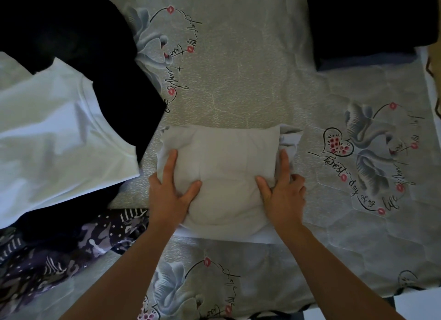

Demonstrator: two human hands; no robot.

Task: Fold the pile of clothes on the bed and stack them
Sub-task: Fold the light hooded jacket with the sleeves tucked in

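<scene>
The folded white garment lies on the patterned bedsheet near the middle of the head view, a compact bundle with its long axis running left to right across the person's front. The left hand grips its left edge, thumb on top and fingers stretched along the side. The right hand mirrors it on the right edge, thumb pressing the top while the other fingers tuck against the side where a loose fold sticks out. Both hands look equally close, one at each end, so the bundle sits squarely between them.

To the left lie the unfolded clothes: a white shirt, black fabric and a purple patterned piece. At the far right corner sits a dark folded stack, well apart from the bundle. By my judgement the next move is a lift and carry forward and to the right towards that stack, with the right hand leading.
</scene>
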